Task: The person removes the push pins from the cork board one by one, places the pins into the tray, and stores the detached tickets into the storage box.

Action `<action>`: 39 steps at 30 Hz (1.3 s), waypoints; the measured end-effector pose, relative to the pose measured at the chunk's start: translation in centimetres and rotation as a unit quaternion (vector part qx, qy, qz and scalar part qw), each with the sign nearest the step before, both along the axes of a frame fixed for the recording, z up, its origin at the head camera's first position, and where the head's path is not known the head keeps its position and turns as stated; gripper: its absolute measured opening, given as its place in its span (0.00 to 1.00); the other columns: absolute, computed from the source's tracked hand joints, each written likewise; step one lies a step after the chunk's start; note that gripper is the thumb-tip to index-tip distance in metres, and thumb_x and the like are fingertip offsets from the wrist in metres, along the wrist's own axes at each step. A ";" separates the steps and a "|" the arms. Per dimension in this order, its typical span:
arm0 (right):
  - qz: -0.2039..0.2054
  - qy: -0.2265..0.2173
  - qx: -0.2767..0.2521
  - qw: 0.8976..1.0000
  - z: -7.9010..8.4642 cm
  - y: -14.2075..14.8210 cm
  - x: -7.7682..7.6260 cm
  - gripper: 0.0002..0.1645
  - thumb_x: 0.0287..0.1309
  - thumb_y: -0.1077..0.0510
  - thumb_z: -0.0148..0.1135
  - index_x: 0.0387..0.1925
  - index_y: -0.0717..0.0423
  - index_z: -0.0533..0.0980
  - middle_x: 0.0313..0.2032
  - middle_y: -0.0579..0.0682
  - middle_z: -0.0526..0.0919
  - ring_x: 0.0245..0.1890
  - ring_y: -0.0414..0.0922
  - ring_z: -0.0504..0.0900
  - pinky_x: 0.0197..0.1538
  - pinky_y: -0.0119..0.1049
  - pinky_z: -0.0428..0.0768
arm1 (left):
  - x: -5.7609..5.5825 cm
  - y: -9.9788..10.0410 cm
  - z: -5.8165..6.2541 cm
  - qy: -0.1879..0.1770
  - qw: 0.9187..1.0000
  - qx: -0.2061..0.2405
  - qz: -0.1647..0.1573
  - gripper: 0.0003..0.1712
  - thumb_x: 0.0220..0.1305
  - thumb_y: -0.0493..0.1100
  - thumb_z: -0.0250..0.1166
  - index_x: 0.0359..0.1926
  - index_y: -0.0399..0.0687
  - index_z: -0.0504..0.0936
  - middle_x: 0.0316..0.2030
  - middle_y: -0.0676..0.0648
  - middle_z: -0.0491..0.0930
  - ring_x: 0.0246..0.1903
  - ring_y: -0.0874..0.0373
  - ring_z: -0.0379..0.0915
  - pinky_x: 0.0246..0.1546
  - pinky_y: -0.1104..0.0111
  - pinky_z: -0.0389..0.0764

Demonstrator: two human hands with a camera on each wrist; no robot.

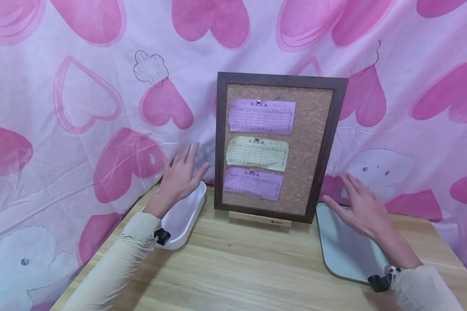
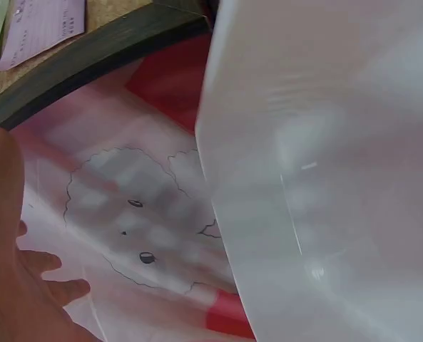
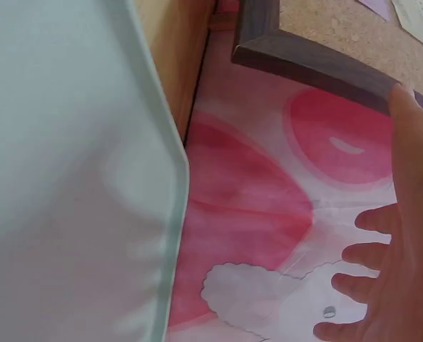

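My left hand (image 1: pixel 180 176) hovers over the white tray (image 1: pixel 196 206), fingers spread and holding nothing. Above the pale green tray (image 1: pixel 348 246) my right hand (image 1: pixel 363 209) is held the same way, its fingers extended. Between them a dark-framed cork board (image 1: pixel 313 125) leans upright on the table. Three slips are fixed to it in a column: a purple slip (image 1: pixel 261 116) at the top, a pale green slip (image 1: pixel 257 153) in the middle and another purple slip (image 1: pixel 253 184) below. A small pin shows at the top edge of each. Both wrist views show straight fingers apart from the trays.
A light wooden ledge (image 1: pixel 260 219) supports the board's lower edge. The wood-grain table (image 1: pixel 218 268) extends toward me. Behind it hangs a pink cloth (image 1: pixel 202 56) with hearts and cartoon faces. Black straps with small devices sit on both wrists.
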State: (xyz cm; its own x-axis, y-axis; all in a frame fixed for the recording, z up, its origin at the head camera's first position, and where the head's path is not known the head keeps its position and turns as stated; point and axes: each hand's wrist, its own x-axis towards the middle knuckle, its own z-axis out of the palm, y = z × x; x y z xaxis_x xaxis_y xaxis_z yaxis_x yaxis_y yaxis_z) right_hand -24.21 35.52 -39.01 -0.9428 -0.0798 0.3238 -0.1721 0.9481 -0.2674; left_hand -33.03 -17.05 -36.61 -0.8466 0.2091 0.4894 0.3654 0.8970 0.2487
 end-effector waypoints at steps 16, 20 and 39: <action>-0.028 0.188 -0.123 0.974 4.7 -3.8 -0.2 0.41 0.73 0.36 0.63 0.77 0.52 0.71 0.68 0.63 0.80 0.64 0.64 0.78 0.59 0.66 0.78 | -0.1 3.0 2.2 0.134 0.965 0.190 -0.118 0.37 0.82 0.54 0.60 0.81 0.44 0.63 0.72 0.38 0.76 0.63 0.41 0.81 0.65 0.45 0.82; -0.029 0.253 -0.143 0.956 5.5 -4.9 -0.7 0.33 0.74 0.41 0.62 0.72 0.53 0.75 0.55 0.60 0.85 0.51 0.57 0.81 0.46 0.40 0.75 | 0.0 3.8 2.6 0.152 0.953 0.219 -0.147 0.35 0.81 0.51 0.61 0.80 0.41 0.64 0.69 0.37 0.77 0.59 0.40 0.84 0.60 0.47 0.85; 0.058 0.376 -0.121 0.917 9.1 -10.7 -3.4 0.14 0.73 0.57 0.63 0.49 0.65 0.81 0.39 0.60 0.85 0.38 0.54 0.81 0.42 0.35 0.70 | -0.1 7.2 4.3 0.152 0.934 0.277 -0.165 0.32 0.82 0.52 0.59 0.78 0.45 0.65 0.67 0.37 0.82 0.63 0.47 0.85 0.59 0.55 0.89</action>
State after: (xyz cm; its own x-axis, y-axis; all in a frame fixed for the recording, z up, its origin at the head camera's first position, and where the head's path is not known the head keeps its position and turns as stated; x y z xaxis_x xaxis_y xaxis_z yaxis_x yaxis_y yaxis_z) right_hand -27.60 24.84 -29.87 -0.4354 -0.0056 0.9002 -0.4901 0.8403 -0.2318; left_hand -33.13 -9.89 -32.33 -0.5844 0.0768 0.8078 0.7291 0.4868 0.4811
